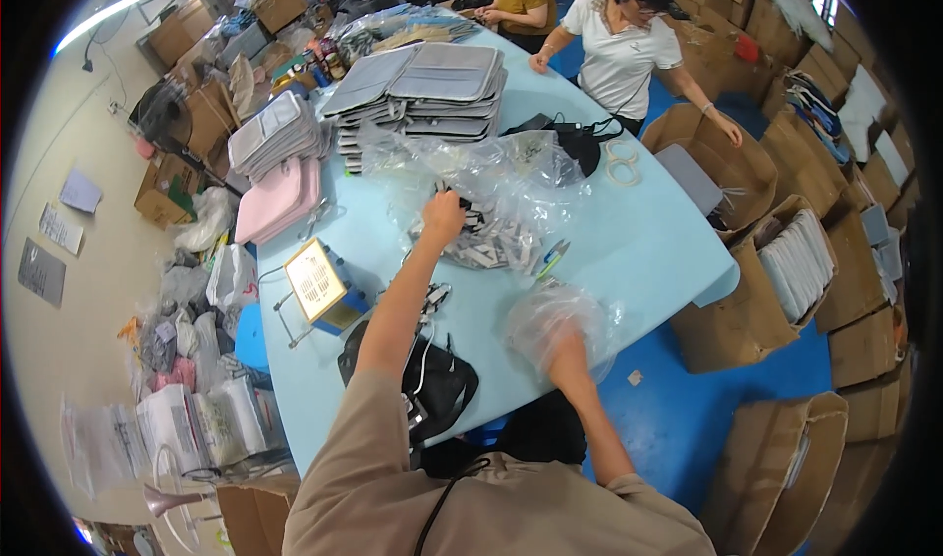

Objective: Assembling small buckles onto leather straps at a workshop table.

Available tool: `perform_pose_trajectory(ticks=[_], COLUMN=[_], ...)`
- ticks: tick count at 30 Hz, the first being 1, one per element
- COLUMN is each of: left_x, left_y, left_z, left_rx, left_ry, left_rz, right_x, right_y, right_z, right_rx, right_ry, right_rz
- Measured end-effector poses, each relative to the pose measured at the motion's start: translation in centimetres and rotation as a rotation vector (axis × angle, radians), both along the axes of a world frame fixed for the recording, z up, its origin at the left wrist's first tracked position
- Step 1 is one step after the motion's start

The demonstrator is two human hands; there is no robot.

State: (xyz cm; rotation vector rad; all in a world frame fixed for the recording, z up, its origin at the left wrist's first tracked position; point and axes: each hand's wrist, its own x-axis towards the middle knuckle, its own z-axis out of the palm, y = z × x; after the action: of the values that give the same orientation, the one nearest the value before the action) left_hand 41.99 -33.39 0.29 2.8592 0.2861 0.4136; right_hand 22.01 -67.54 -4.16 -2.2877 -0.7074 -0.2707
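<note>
My left hand reaches over the table, its fingers closed at a heap of small grey and black pieces. A bit of something dark shows at the fingertips, too small to name. A large crumpled clear plastic bag lies around and behind the heap. Near the table's front edge my right hand is closed on a smaller clear plastic bag, which bunches around it and partly veils the fingers. A green and blue pen-like tool lies between the two bags.
A blue box-shaped device and a black bag stand at the left. Grey cases and pink cases are stacked further back. Cardboard boxes line the right side, where a co-worker stands.
</note>
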Motion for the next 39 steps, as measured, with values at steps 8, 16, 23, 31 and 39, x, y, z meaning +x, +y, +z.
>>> perform_pose_trajectory(ticks=[8,16,23,31,39], left_x=[1.0,-1.1,-8.5,-27.4,-40.9], left_y=[0.8,3.2,-0.5,-6.8,-10.1], left_z=[-1.2,0.6,5.0,5.2,3.3], left_rx=[-0.120,-0.554,-1.141,-1.482,-1.608], left_ry=[-0.070,-0.286,-0.462,-0.370,-0.290], left_rz=[0.138,0.036,-0.030,0.076,0.247], right_x=[0.5,2.2,2.9,3.4,-1.0], right_y=[0.2,1.9,2.2,2.3,-0.5], right_z=[-0.4,1.2,-0.7,-0.5,3.6], right_rx=[-0.064,-0.166,-0.414,-0.495,0.072], right_ry=[0.139,0.242,0.176,0.147,-0.070], right_rz=[-0.111,-0.177,-0.157,-0.091,-0.086])
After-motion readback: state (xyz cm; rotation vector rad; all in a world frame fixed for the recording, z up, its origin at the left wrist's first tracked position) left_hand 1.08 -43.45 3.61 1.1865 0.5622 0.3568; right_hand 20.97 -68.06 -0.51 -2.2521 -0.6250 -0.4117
